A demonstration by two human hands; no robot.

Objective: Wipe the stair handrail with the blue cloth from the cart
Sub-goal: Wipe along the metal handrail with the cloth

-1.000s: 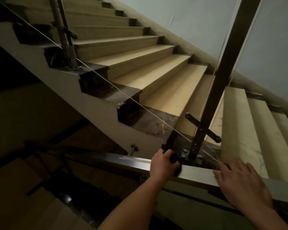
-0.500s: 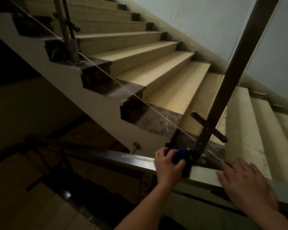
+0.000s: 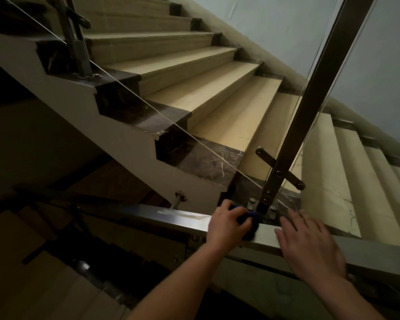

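Left hand [image 3: 226, 224] grips the cloth [image 3: 252, 218] on the handrail [image 3: 183, 218], right hand [image 3: 310, 243] lies flat; cloth could snag the post [image 3: 267, 195]

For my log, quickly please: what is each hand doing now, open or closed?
Left hand: closed around the blue cloth, on the handrail.
Right hand: open, flat on the handrail, holding nothing.

Dim stairwell [image 3: 217, 105], pale wall [image 3: 286, 31]

We look from our single head-worn camera, forward and down, close over the handrail [image 3: 183, 218] toward the rising stairs [image 3: 217, 107].
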